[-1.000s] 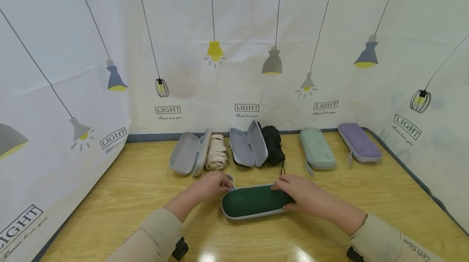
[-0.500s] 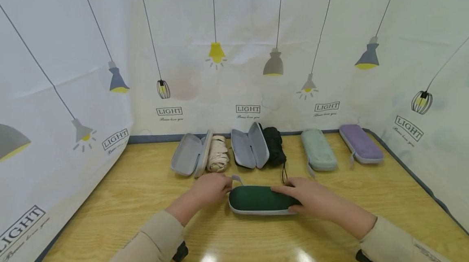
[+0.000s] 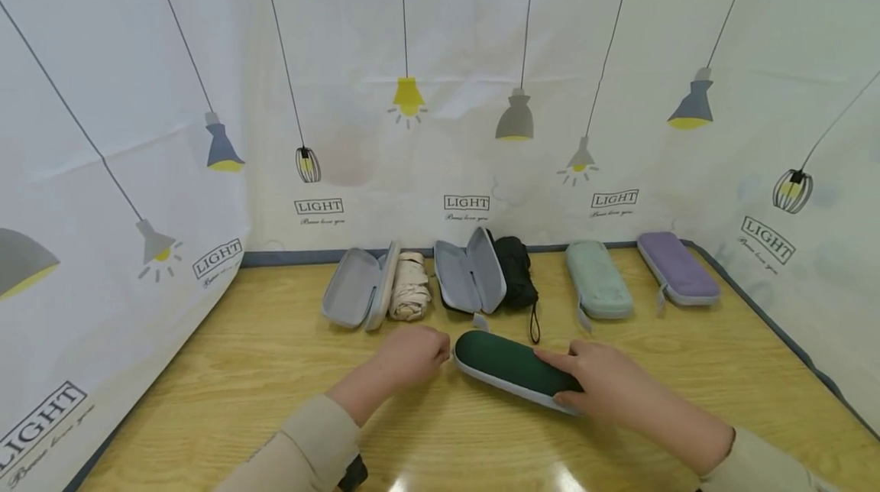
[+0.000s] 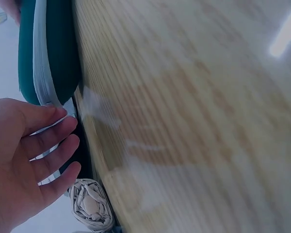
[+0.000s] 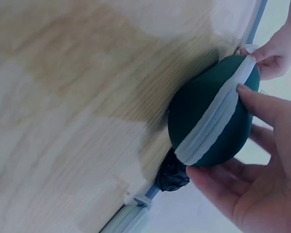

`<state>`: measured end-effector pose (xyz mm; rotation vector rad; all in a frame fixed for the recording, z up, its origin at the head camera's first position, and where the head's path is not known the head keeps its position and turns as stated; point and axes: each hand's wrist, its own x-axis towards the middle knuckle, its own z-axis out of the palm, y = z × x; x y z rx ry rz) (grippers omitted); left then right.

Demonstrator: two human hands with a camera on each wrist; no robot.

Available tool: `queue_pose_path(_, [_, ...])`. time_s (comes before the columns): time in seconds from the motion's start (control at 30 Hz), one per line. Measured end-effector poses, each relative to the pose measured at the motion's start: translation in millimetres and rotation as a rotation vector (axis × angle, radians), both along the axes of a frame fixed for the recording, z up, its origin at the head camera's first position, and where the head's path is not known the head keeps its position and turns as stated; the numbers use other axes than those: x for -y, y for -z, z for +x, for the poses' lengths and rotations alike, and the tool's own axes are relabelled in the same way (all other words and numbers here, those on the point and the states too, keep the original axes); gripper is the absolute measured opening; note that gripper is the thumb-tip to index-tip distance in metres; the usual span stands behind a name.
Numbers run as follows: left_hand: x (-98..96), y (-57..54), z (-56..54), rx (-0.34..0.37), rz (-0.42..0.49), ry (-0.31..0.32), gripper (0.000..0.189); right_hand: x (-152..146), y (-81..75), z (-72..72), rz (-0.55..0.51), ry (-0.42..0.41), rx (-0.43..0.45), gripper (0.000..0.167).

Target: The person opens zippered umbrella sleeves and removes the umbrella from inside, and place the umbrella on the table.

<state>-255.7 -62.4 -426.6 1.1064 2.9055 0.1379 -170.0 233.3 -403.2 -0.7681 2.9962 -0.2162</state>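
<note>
A dark green zip case (image 3: 512, 362) with a pale grey zipper band (image 5: 216, 119) is held over the front of the table in the head view, slanting down to the right. My right hand (image 3: 612, 381) grips its right end, thumb and fingers on opposite sides. At the left end, the left hand (image 3: 415, 356) pinches at the zipper between thumb and index finger; the left wrist view shows the other fingers loosely bent. The zipper pull is hidden by the fingertips. A grey strap loop (image 3: 480, 322) shows just behind the case.
Along the back stand two open grey-lined cases (image 3: 351, 289) (image 3: 457, 278), a rolled beige umbrella (image 3: 410, 289) and a black folded umbrella (image 3: 516, 274) with a cord. Farther right lie a mint case (image 3: 598, 279) and a purple case (image 3: 677, 269), both closed. Printed cloth walls (image 3: 467, 133) surround the table.
The green case has shifted right and turned, its left end swinging away from me. Both hands have moved right along with it, still at its two ends.
</note>
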Motion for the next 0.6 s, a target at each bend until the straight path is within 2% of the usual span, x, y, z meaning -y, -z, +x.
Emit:
queue_pose_path(0.2, [-12.6,-6.0,10.8,0.036,-0.012,0.016,0.015,6.4,1.0,9.5,0.026,0.059,-0.059,0.066])
queue_pose_path(0.43, [-26.8,-13.7,22.5,0.075,-0.007,0.057,0.017,20.4,0.8,15.9,0.027,0.143,-0.010,0.066])
queue_pose_path(0.6, [-36.4,-14.3,27.7,0.089,-0.013,0.080,0.014,33.1,-0.9,21.7,0.017,0.188,-0.012,0.066])
